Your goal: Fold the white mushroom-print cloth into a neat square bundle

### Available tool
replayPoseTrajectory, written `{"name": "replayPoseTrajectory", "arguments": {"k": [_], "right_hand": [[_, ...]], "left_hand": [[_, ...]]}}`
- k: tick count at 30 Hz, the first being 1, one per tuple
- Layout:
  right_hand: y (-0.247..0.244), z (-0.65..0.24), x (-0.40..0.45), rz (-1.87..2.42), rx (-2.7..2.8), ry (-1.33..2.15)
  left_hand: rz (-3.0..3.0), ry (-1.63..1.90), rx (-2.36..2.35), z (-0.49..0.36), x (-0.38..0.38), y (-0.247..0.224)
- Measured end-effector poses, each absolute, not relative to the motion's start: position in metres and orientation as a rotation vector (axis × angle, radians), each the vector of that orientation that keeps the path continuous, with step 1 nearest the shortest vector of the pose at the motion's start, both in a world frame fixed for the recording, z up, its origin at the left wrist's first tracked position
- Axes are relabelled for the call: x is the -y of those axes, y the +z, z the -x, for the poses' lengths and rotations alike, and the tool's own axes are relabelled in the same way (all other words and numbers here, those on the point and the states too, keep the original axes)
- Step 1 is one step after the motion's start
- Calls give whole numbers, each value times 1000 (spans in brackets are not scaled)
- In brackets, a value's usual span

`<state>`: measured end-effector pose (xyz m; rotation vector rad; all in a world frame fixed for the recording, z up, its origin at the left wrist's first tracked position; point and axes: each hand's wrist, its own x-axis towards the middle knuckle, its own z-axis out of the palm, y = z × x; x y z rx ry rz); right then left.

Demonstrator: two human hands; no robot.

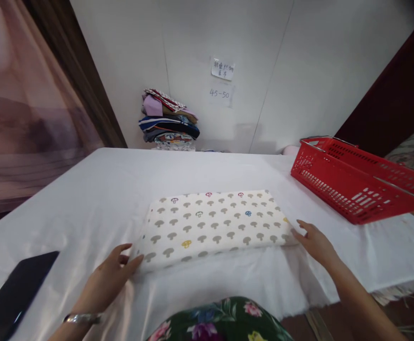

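A folded white cloth printed with grey and a few coloured mushrooms lies flat in front of me, its long side running left to right. At its near left corner is my left hand, thumb on the edge and fingers apart from it. My right hand is at the near right corner, with the thumb touching the edge and the fingers spread. Neither hand grips the cloth.
The table wears a white sheet. A red plastic basket stands at the right, a dark flat device lies at the left. A stack of folded fabrics is against the far wall, below paper notes.
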<state>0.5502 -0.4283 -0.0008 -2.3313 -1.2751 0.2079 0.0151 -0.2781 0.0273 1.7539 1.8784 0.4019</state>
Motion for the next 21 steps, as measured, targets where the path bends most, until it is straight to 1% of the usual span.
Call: {"name": "replayPoseTrajectory", "arguments": {"k": [2,3,5,6,8,11,14,17,21], "right_hand": [[7,-532,413,2235,1420,-9],[11,-520,402,2164,1497,-55],[18,-496,378,2081,1668,-69],[19,-487,367,2075,1761,-60],[16,-478,351,2177,1862,5],[-2,-488,348,2431,1805,163],[-20,-505,359,2513,1774,200],[-23,-508,364,2513,1796,169],[-7,-498,337,2470,1824,58]], "left_hand": [[-2067,477,-1927,-24,270,31],[-2237,559,-1891,-33,266,32],[-2533,676,-1689,-53,258,28],[-2647,659,-1570,-62,256,23],[-2781,546,-1481,-74,252,9],[-2814,361,-1499,-74,251,-13],[-2801,287,-1503,-63,253,-25],[-2760,253,-1518,-59,252,-21],[-2670,231,-1541,-73,234,-2]]}}
